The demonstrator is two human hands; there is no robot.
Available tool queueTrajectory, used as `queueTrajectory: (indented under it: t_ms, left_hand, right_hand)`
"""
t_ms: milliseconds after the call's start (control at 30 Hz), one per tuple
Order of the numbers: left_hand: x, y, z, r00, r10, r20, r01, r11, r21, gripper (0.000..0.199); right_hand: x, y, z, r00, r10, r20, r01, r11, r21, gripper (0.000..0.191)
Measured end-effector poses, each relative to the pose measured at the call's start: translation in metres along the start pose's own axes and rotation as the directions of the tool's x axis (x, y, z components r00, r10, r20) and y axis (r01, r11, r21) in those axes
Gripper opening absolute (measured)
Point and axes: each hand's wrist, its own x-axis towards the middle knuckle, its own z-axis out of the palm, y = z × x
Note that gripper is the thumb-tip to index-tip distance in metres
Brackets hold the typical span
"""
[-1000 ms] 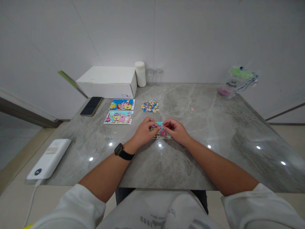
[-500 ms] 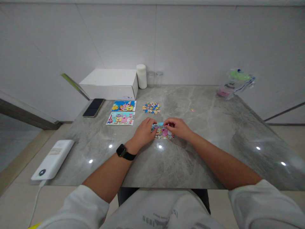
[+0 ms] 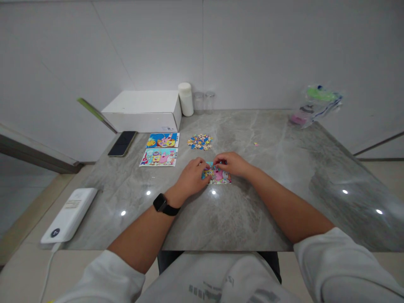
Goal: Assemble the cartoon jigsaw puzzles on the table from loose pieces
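Both hands have edged inward: left hand (image 3: 191, 176) and right hand (image 3: 231, 164) pinch over the small puzzle (image 3: 218, 176) on the surface (image 3: 284, 176) (apparently seating a piece); press flat, squarely.

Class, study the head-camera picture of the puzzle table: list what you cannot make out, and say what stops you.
1. Puzzle, head view: the left hand and right hand cover its near-left and far parts.
2. Whether either hand pinches a loose piece: fingertips too small.
3. Print on the power bank: too small.
4. Contents of the plastic bag: blurred.
5. Single shapes in the pile of pieces: too small.
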Motion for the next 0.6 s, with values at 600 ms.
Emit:
queueTrajectory:
  t_ms: [600]
  left_hand:
    - [-0.001,0.001,0.007,0.999,0.000,0.035,-0.001,1.000,0.023,0.034]
  right_hand:
    - [0.002,-0.009,0.008,0.999,0.002,-0.035,-0.008,0.985,-0.175,0.016]
